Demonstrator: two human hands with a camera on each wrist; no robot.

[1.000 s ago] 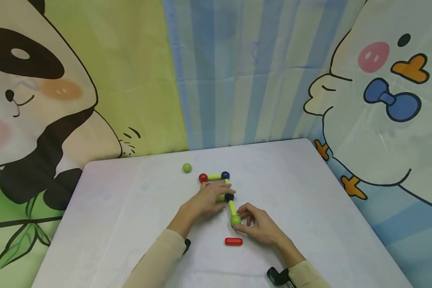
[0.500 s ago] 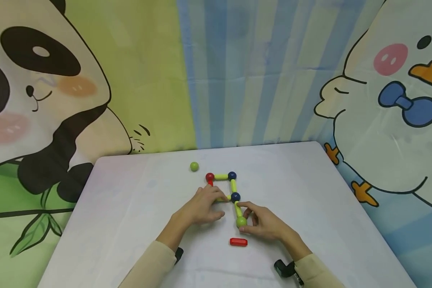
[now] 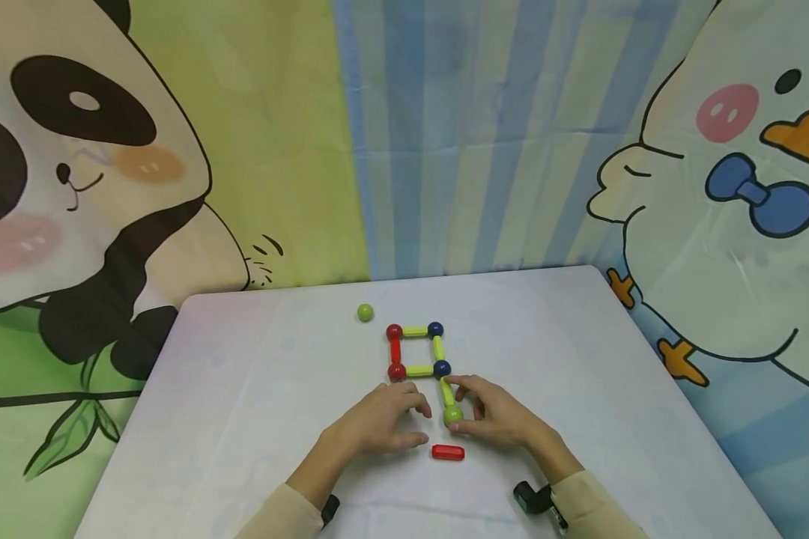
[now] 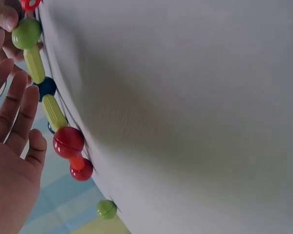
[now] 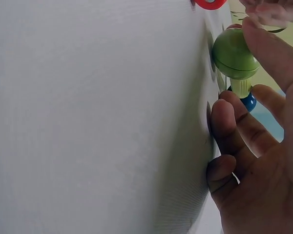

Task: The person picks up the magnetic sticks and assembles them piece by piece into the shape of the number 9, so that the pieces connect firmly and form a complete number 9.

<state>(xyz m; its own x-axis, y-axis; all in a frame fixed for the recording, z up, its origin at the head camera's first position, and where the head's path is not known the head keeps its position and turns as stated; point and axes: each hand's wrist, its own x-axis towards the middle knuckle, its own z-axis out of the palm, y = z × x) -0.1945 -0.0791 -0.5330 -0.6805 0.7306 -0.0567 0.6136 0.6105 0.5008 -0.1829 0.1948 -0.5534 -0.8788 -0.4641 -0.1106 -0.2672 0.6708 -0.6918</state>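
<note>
A square of balls and rods lies on the table: two red balls (image 3: 396, 372) joined by a red rod (image 3: 395, 349), two blue balls (image 3: 441, 368), and yellow-green rods (image 3: 416, 331). From the near blue ball another yellow-green rod (image 3: 448, 392) runs toward me and ends in a green ball (image 3: 452, 415). My right hand (image 3: 502, 413) pinches this end piece, thumb on the green ball (image 5: 235, 53) and index finger along the rod. Left of it my left hand (image 3: 379, 425) holds nothing, its fingers loosely bent. A loose red rod (image 3: 448, 452) lies between and below the hands.
A loose green ball (image 3: 365, 312) rests beyond the square at the back left. The white table (image 3: 276, 359) meets a cartoon-printed curtain (image 3: 445, 150) behind. Black wrist devices (image 3: 531, 497) are strapped near both sleeves.
My left hand has come off the square and drawn back toward me, uncovering the near red ball. The right hand stays at the green ball. The head view has shifted slightly.
</note>
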